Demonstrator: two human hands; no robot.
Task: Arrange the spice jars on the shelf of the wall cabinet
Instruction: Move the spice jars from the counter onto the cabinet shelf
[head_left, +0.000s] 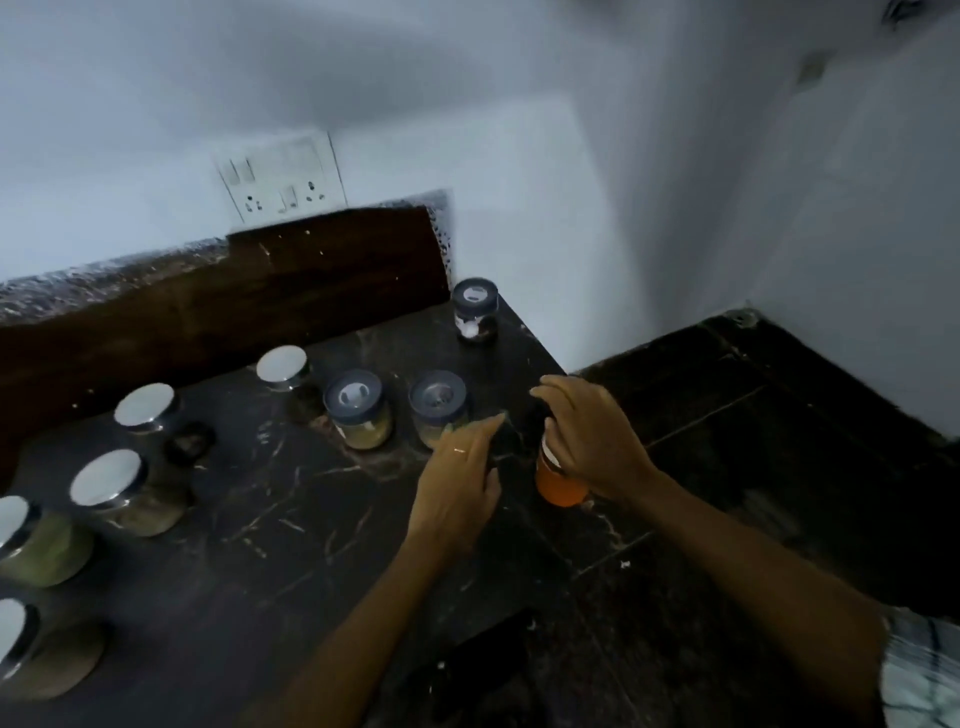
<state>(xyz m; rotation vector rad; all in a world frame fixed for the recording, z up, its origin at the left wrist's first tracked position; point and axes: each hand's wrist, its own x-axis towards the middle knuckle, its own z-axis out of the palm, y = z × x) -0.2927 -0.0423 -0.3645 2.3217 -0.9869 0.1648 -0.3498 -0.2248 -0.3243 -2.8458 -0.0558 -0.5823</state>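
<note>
The right hand grips the orange jar near the worktop's right edge. The left hand reaches with loose, empty fingers toward two dark-lidded jars. Another jar stands in the far corner.

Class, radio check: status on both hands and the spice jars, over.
Right hand grips orange jar by its lid. Left hand open beside it. Other jars on counter. Nothing blocking.

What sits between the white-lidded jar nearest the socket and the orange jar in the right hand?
Head view: two grey-lidded jars of yellowish powder, then the left hand. The right hand grips the orange jar.
</note>
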